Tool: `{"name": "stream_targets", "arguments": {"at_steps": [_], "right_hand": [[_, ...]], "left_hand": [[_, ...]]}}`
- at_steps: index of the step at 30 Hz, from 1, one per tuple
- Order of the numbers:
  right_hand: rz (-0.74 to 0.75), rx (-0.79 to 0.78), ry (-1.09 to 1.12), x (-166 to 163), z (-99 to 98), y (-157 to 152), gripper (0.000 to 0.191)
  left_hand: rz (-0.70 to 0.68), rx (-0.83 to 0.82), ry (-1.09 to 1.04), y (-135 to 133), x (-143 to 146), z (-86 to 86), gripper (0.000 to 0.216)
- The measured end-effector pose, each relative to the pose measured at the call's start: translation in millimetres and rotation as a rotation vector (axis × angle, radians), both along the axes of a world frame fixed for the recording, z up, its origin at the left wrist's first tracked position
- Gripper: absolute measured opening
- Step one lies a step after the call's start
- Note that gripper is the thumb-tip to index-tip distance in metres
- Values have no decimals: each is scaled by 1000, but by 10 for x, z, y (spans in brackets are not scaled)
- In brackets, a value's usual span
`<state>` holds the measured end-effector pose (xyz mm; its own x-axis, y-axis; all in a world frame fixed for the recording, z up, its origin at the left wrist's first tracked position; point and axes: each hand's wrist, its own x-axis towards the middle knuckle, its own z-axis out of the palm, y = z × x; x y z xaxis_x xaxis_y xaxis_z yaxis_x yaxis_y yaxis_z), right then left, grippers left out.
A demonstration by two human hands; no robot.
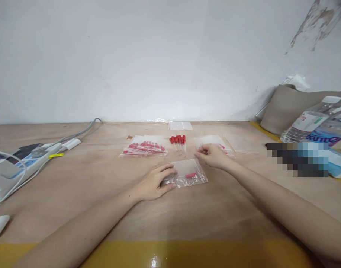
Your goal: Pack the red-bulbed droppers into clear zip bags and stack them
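A clear zip bag (184,172) lies flat on the table in front of me, with a red piece (190,175) inside it. My left hand (157,180) rests on the bag's left end, thumb and fingers apart. Beside the bag's far right corner, my right hand (211,155) has its fingers curled together at the tips; whatever they pinch is too small to make out. Beyond the bag lies a bunch of thin clear droppers with red bulbs (178,140). Filled zip bags with red contents (144,146) overlap to the left, and more bags (212,140) lie partly behind my right hand.
A flat white bag (180,125) lies near the wall, and a clear bag (241,144) at right. Power strips (33,160) with cables occupy the left side. Plastic bottles (309,119), a grey-brown container (279,108) and a blue-white packet (337,163) stand or lie at right.
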<state>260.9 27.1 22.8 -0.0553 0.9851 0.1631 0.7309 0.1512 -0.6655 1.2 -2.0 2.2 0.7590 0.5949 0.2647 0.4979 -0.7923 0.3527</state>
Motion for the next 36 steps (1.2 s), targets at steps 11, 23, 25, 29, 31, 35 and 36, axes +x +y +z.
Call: {"name": "stream_targets", "arguments": {"at_steps": [11, 23, 25, 29, 31, 35, 36], "right_hand": [[-200, -169, -28, -474, -38, 919, 10], [-132, 126, 432, -9, -89, 297, 69], [-158, 183, 525, 95, -132, 74, 64], [-242, 190, 699, 138, -235, -180, 60], [-245, 167, 765, 90, -284, -218, 58], [-171, 77, 829, -20, -347, -269, 57], [-158, 47, 827, -35, -356, -288, 56]], "left_hand": [[-57, 32, 53, -10, 5, 63, 22], [-45, 45, 119, -7, 1, 38, 31], [-45, 44, 114, 2, 3, 37, 31], [-51, 51, 103, 20, 4, 23, 31], [-54, 54, 95, 20, 1, 19, 31], [-50, 58, 92, 10, -7, 19, 31], [-48, 56, 95, 10, -8, 18, 31]]}}
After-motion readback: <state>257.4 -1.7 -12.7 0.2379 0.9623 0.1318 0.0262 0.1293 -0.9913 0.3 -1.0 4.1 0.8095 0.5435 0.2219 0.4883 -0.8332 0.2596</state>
